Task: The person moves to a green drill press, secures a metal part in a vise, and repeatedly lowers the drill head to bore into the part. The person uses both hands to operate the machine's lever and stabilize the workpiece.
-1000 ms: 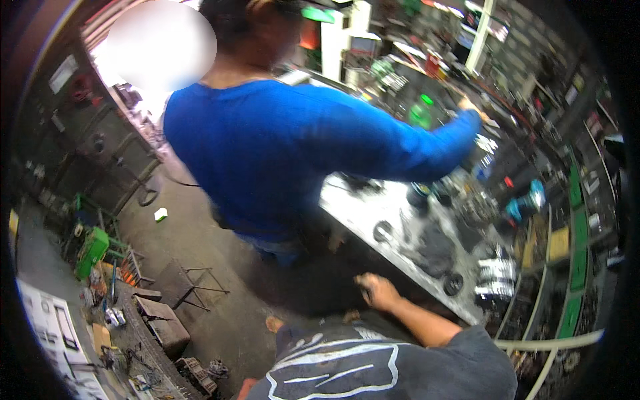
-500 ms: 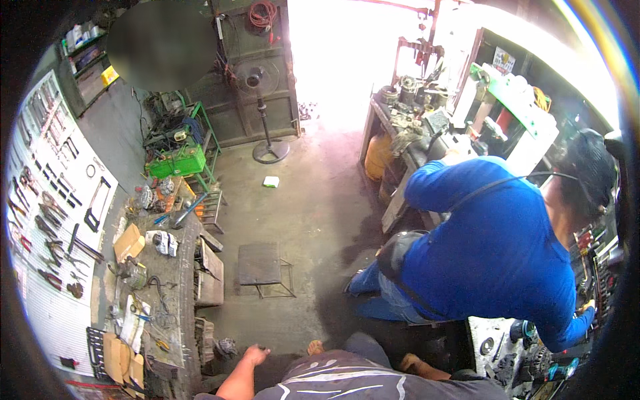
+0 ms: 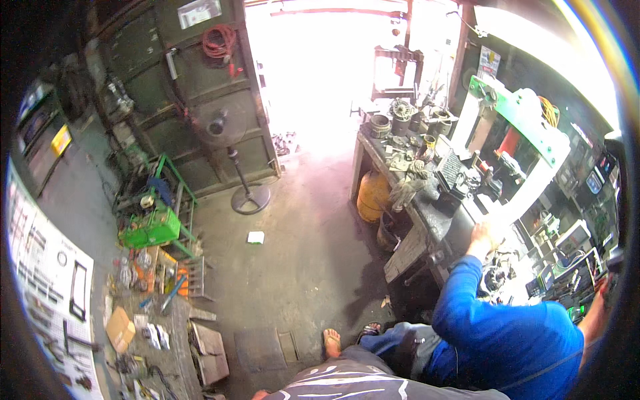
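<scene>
Only a small patch of my left hand (image 3: 260, 395) shows at the lower edge, beside my grey shirt; its fingers are hidden. My right hand is out of the picture. Closest to the left hand, a low dark stool (image 3: 260, 349) stands on the floor. On my right, a co-worker in a blue long-sleeved top (image 3: 513, 340) leans at the bench. One of that person's hands (image 3: 487, 238) reaches onto the bright, cluttered bench top, and the other arm stretches toward the right rim.
A workbench (image 3: 430, 213) bearing metal parts runs along the right, with a green and white press frame (image 3: 510, 123) over it. An orange gas cylinder (image 3: 373, 197) stands beneath. A pedestal fan (image 3: 233, 153) is by the dark door. Left are a tool board (image 3: 57, 293), a cluttered bench (image 3: 170, 333) and a green metal stand (image 3: 177, 193).
The view has tilted up and moved forward, so the stool and left bench sit lower. My left hand has nearly left the picture and my right is gone. The co-worker appears lower right.
</scene>
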The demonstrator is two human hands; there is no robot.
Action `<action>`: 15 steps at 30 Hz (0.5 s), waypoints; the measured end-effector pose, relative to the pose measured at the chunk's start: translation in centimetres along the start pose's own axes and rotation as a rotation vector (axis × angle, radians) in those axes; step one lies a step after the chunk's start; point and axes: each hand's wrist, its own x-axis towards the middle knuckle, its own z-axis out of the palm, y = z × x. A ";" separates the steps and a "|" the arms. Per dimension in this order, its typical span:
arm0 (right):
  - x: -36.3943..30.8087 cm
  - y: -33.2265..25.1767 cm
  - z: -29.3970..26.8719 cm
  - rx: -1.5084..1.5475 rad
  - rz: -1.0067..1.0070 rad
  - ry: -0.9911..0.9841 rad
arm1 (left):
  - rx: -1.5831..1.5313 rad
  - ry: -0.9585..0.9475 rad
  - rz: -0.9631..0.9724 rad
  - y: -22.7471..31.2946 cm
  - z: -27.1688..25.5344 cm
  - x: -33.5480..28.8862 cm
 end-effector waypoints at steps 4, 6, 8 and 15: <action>8.8 -6.9 -13.3 0.090 -0.073 0.169 | -0.044 0.058 0.104 8.1 -10.9 3.8; 11.9 -9.9 -18.8 0.150 -0.090 0.228 | -0.054 0.089 0.157 12.3 -16.5 6.4; 14.7 -12.2 -23.0 0.201 -0.103 0.263 | -0.052 0.115 0.204 16.2 -22.0 9.3; 27.4 -16.8 -27.3 0.252 0.022 0.156 | 0.054 0.174 0.341 29.3 -43.2 20.5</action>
